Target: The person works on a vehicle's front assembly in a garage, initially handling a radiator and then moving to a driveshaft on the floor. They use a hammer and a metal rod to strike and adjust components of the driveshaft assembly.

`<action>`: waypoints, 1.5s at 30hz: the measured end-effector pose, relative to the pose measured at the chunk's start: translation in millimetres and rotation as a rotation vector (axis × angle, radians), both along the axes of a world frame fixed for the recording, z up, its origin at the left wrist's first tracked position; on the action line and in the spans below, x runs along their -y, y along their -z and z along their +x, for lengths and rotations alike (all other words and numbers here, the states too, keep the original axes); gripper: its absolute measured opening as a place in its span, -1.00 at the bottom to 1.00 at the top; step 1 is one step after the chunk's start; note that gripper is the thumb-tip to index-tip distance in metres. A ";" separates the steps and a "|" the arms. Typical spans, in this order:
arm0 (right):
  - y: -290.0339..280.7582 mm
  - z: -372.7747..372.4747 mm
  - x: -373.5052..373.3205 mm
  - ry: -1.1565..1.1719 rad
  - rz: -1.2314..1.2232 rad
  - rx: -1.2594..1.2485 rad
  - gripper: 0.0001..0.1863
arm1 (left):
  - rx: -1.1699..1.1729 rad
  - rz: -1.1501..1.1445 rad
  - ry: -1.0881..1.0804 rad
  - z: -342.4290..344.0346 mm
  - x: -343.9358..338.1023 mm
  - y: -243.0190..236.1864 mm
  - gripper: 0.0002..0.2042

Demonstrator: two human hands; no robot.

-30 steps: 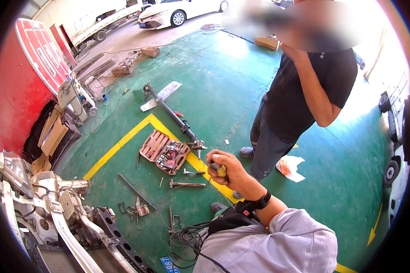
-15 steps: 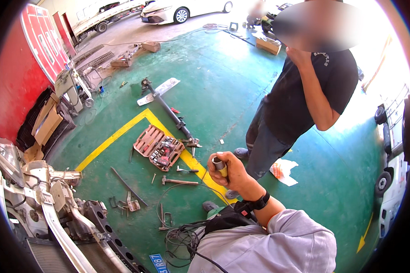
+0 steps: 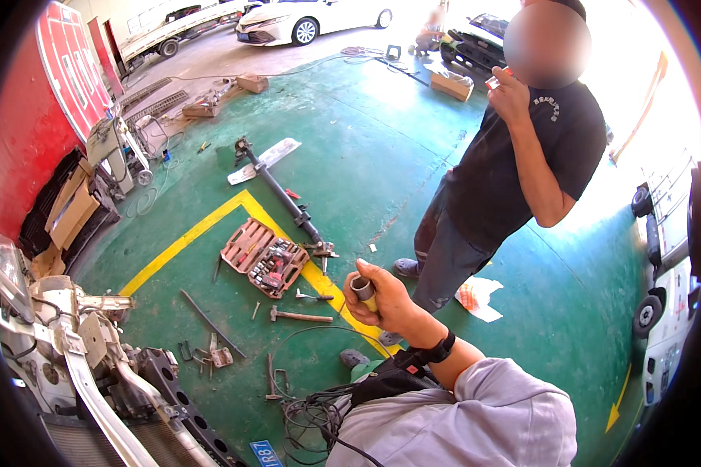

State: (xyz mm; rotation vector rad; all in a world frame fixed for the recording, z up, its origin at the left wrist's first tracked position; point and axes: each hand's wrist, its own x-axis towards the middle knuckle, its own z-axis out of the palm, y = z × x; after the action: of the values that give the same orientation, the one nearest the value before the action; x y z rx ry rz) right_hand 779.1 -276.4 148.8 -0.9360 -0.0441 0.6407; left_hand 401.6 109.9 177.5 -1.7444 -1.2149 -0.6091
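- the right hand [image 3: 378, 300] is closing its fingers and thumb around a short metal tube [image 3: 363, 294], holding it in the air above the floor [image 3: 350, 156]; the wrap is probably keeping the tube from slipping, and its open end is facing up.
- the left hand is not showing, so there is no telling how far open it is.
- just beyond, a ratchet [image 3: 315, 296] and a hammer [image 3: 304, 316] are lying flat, the floor bearing their weight.
- a toolbox [image 3: 237, 251] is lying spread open, so its sockets are showing, probably sorted by their slots.
- nearer the person, a black cable [image 3: 311, 416] is bunching in loose loops, likely to take up slack.
- farther out, a long black shaft [image 3: 282, 198] is resting across a pale sheet [image 3: 279, 154], which may be shielding that part.
- to the right, a co-worker [image 3: 526, 156] is standing, raising one hand toward the face.
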 end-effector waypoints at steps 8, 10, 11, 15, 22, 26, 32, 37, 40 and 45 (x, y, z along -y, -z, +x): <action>4.1 -2.6 -12.1 -0.003 0.103 0.106 -0.57 | 0.016 -0.007 -0.032 4.2 7.8 -5.7 -0.41; 4.8 -1.7 -12.3 -0.018 0.117 0.141 -0.61 | 0.056 -0.022 -0.042 5.9 8.8 -7.1 -0.40; 5.0 -1.8 -13.5 -0.033 0.119 0.158 -0.63 | 0.068 -0.061 -0.059 6.3 11.7 -8.5 -0.40; -1.1 -2.2 -14.0 -0.079 0.103 0.215 -0.61 | 0.121 -0.165 -0.100 12.9 18.4 -14.4 -0.38; -4.8 -3.1 -11.9 -0.112 0.041 0.277 -0.58 | 0.060 -0.023 -0.062 7.3 13.8 -8.0 -0.40; -7.8 -3.5 -7.0 -0.117 0.030 0.264 -0.56 | 0.059 0.029 -0.005 6.3 8.8 -4.3 -0.41; -14.9 -8.3 -9.5 -0.042 0.016 0.111 -0.64 | 0.193 -0.106 0.003 5.3 11.3 -4.6 -0.41; -7.0 -7.6 -5.1 -0.001 -0.043 0.201 -0.75 | 0.217 -0.167 0.007 14.5 11.6 -7.3 -0.40; -11.1 -10.1 0.3 0.018 -0.039 0.118 -0.75 | 0.228 -0.210 -0.004 16.5 14.3 -10.2 -0.40; -14.7 -12.1 13.3 0.114 0.063 0.018 -0.68 | 0.226 -0.292 -0.029 14.9 20.5 -15.4 -0.39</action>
State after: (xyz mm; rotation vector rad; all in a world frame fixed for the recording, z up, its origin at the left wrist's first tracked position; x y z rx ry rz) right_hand 766.9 -289.6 163.5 -0.8769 -0.0268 0.5226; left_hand 416.5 89.4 192.9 -1.9324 -1.5470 -0.6504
